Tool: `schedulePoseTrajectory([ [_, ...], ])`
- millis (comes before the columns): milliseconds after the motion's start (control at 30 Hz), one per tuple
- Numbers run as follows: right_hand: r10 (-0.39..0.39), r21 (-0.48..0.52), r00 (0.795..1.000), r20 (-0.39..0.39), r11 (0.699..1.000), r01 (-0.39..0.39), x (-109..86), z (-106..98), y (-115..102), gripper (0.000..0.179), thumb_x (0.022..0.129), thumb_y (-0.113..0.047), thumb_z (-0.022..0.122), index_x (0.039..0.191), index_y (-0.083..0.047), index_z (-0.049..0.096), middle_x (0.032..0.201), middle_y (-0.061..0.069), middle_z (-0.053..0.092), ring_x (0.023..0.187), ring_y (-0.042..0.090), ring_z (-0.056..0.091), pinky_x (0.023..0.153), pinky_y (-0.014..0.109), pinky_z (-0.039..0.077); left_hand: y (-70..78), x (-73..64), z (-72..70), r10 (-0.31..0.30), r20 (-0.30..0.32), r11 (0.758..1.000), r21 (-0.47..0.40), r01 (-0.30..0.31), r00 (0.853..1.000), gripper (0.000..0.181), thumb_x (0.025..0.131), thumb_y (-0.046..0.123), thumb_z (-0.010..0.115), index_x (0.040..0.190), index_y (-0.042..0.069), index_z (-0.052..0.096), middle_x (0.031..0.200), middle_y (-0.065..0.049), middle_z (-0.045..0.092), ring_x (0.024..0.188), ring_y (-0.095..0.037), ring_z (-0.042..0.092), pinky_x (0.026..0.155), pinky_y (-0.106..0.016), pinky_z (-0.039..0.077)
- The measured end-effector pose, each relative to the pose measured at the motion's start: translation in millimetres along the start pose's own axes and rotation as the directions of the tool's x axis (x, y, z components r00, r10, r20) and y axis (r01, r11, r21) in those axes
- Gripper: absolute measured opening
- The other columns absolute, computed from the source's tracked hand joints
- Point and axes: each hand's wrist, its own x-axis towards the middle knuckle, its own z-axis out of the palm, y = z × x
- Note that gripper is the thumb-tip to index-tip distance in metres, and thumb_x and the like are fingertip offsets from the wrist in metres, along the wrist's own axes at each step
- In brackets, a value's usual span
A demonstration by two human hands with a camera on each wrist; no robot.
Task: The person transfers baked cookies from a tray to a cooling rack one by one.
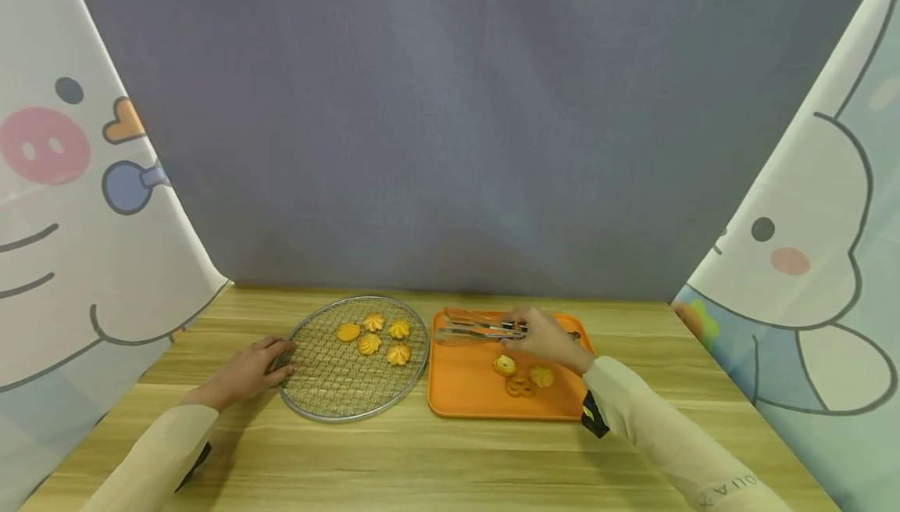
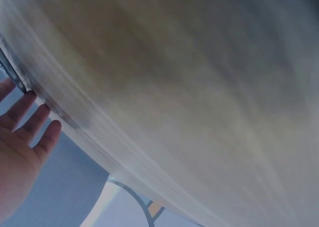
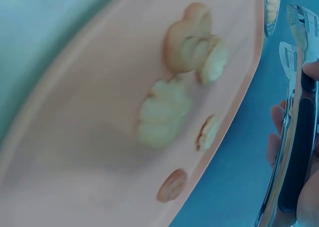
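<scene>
In the head view my left hand [image 1: 246, 371] touches the left rim of a round wire rack [image 1: 337, 399], its fingers fairly straight in the left wrist view. Several golden piped cookies [image 1: 398, 353] and a smooth oval cookie [image 1: 348, 332] lie on the rack. My right hand [image 1: 541, 336] grips metal tongs [image 1: 467, 332] by their black handles, above the back of an orange tray [image 1: 457, 387]. The tongs point left and their tips hold nothing. On the tray are a pretzel-shaped cookie [image 1: 520, 386] and piped cookies [image 1: 541, 376]. Below them in the right wrist view is a brown round piece [image 3: 172, 185].
Rack and tray stand side by side, nearly touching, on a wood-grain table [image 1: 337, 465]. A grey backdrop [image 1: 450, 145] rises behind the table. Cartoon-printed cloths [image 1: 794, 356] close off both sides.
</scene>
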Motion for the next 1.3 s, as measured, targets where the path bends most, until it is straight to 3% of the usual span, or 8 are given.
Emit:
schedulePoseTrajectory([
  [33,0.028,-0.006,1.0,-0.009,1.0,-0.028,-13.2,-10,-26,0.042,0.086,-0.028,0.064,0.116,0.001,0.061,0.122,0.02,0.057,0.085,0.026,0.061,0.071,0.047,0.05,0.1,-0.1,-0.2,-0.001,0.002,1.0,0.003,0.001,1.0,0.044,0.085,0.024,0.065,0.119,-0.002,0.056,0.117,-0.027,0.054,0.1,-0.045,0.056,0.076,-0.055,0.049],
  [100,0.075,-0.02,0.997,-0.008,0.997,-0.075,-24.2,-18,-36,0.041,0.085,-0.028,0.065,0.115,-0.001,0.062,0.122,0.019,0.057,0.093,0.029,0.059,0.069,0.049,0.05,0.5,-0.3,-0.7,-0.003,0.003,1.0,0.003,0.003,1.0,0.044,0.085,0.024,0.065,0.119,-0.002,0.056,0.117,-0.027,0.054,0.1,-0.045,0.056,0.076,-0.056,0.049],
  [133,0.082,-0.033,0.997,-0.016,0.996,-0.082,-22.8,-15,-23,0.036,0.082,-0.016,0.068,0.115,-0.003,0.062,0.121,0.016,0.058,0.09,0.026,0.06,0.066,0.042,0.05,0.7,-0.4,-1.0,-0.004,0.005,1.0,0.003,0.004,1.0,0.044,0.085,0.024,0.065,0.119,-0.002,0.056,0.117,-0.027,0.054,0.1,-0.045,0.056,0.076,-0.056,0.048],
  [200,0.042,-0.073,0.998,-0.036,0.996,-0.044,-13.7,-2,24,0.038,0.079,-0.022,0.071,0.115,-0.011,0.064,0.12,0.01,0.059,0.084,0.019,0.059,0.059,0.031,0.047,1.0,-0.5,-1.5,-0.002,0.002,1.0,0.001,0.002,1.0,0.044,0.085,0.024,0.065,0.119,-0.002,0.056,0.117,-0.027,0.054,0.1,-0.045,0.056,0.076,-0.056,0.048],
  [433,-0.023,-0.105,0.998,-0.055,0.994,0.017,-29.2,-6,40,0.035,0.077,-0.017,0.072,0.109,-0.005,0.066,0.104,0.01,0.066,0.072,0.011,0.056,0.054,0.023,0.042,-0.1,0.2,-0.7,-0.001,0.0,1.0,0.0,0.001,1.0,0.044,0.085,0.025,0.065,0.119,-0.001,0.056,0.118,-0.027,0.054,0.1,-0.044,0.056,0.077,-0.055,0.049],
  [667,0.0,-0.057,1.0,-0.026,0.998,-0.002,-42.9,-12,50,0.042,0.079,-0.016,0.07,0.117,-0.001,0.061,0.118,0.022,0.059,0.046,0.002,0.032,0.043,0.02,0.034,-0.1,0.3,-0.5,-0.009,0.013,1.0,-0.001,0.009,1.0,0.045,0.085,0.026,0.064,0.12,-0.001,0.056,0.119,-0.026,0.053,0.101,-0.045,0.055,0.078,-0.056,0.048],
  [1033,0.046,-0.152,0.996,-0.078,0.987,-0.058,-59.0,-19,58,0.037,0.075,-0.017,0.073,0.11,-0.006,0.066,0.104,0.008,0.065,0.077,0.012,0.055,0.057,0.026,0.041,-1.1,-0.5,1.0,-0.017,0.013,1.0,0.004,0.017,1.0,0.045,0.085,0.027,0.064,0.12,0.0,0.056,0.12,-0.026,0.052,0.102,-0.046,0.054,0.079,-0.057,0.047],
  [1300,0.025,-0.153,0.998,-0.056,0.988,-0.033,-67.7,-25,61,0.038,0.076,-0.016,0.072,0.112,-0.005,0.065,0.102,0.008,0.065,0.06,0.005,0.044,0.049,0.02,0.033,-1.0,-0.8,1.1,-0.012,-0.002,1.0,0.008,0.012,1.0,0.044,0.085,0.026,0.065,0.12,0.0,0.056,0.119,-0.026,0.053,0.102,-0.046,0.055,0.078,-0.057,0.047],
])
